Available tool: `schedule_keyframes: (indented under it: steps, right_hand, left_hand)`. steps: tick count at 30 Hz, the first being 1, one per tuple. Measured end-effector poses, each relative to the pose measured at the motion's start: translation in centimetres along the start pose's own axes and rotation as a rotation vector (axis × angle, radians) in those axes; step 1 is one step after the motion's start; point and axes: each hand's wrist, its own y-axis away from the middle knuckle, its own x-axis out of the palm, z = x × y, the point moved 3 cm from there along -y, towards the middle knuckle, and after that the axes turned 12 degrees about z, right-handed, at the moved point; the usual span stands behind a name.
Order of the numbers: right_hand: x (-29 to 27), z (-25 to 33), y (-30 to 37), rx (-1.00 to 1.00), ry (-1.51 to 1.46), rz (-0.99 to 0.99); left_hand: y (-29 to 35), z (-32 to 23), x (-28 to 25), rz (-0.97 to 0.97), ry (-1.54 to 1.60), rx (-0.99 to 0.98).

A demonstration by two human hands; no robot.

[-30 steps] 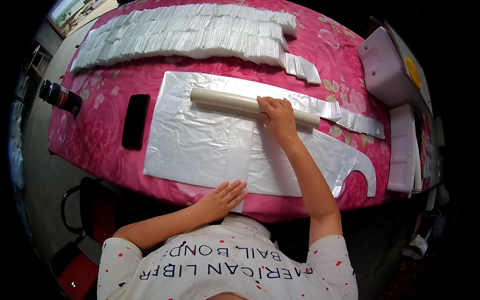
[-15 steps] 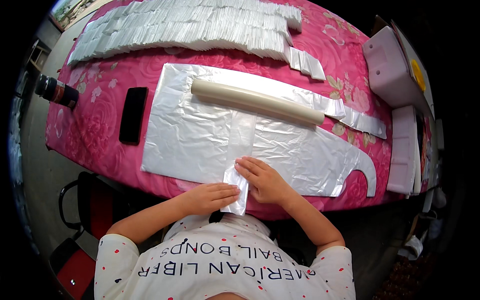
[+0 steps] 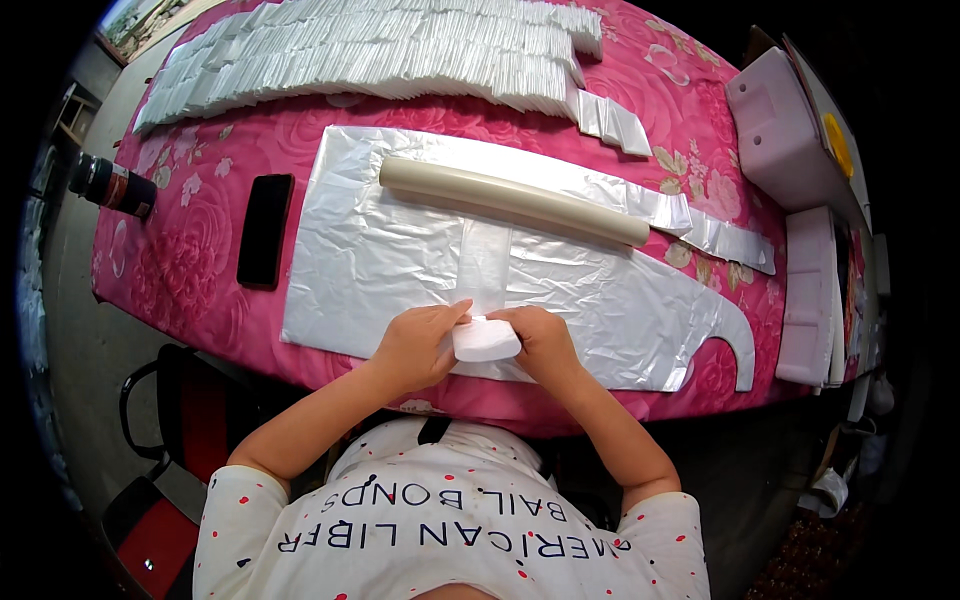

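A narrow strip of folded white plastic bag (image 3: 486, 341) is pinched between my two hands near the table's front edge, its near end turned up in a flap. My left hand (image 3: 412, 345) grips its left side, and my right hand (image 3: 541, 343) has the right side, fingers curled and partly hidden. From there the strip runs away from me over a flat stack of white plastic bags (image 3: 345, 270), which has a curved handle cutout at the right. Across the stack lies a beige tube (image 3: 515, 202), resting over the strip's far part.
Rows of folded white bags (image 3: 350, 65) fill the far side of the pink floral tablecloth (image 3: 190, 265). A black phone (image 3: 266, 232) and a dark bottle (image 3: 113, 185) are at the left. White foam boxes (image 3: 785, 120) stand at the right. Chairs with red seats are at lower left.
Both hands have moved away from me, from pressing the strip flat at the table edge to pinching its sides. The strip's near end is now folded up into a shorter flap.
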Motion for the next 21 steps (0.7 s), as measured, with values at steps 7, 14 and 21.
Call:
schedule_keyframes:
  steps: [7,14,21]
  right_hand:
    - [-0.8,-2.2,-3.3,0.7,-0.586,0.267]
    - [-0.8,-2.1,-3.3,0.701,-0.518,0.255]
    - [-0.8,0.0,-1.9,0.146,0.31,-0.058]
  left_hand:
    - [-1.0,-0.3,-0.3,-0.174,-0.132,0.08]
    - [-1.8,0.0,3.7,0.056,-0.433,-0.039]
    - [-2.4,-0.2,2.7,-0.014,-0.487,-0.017]
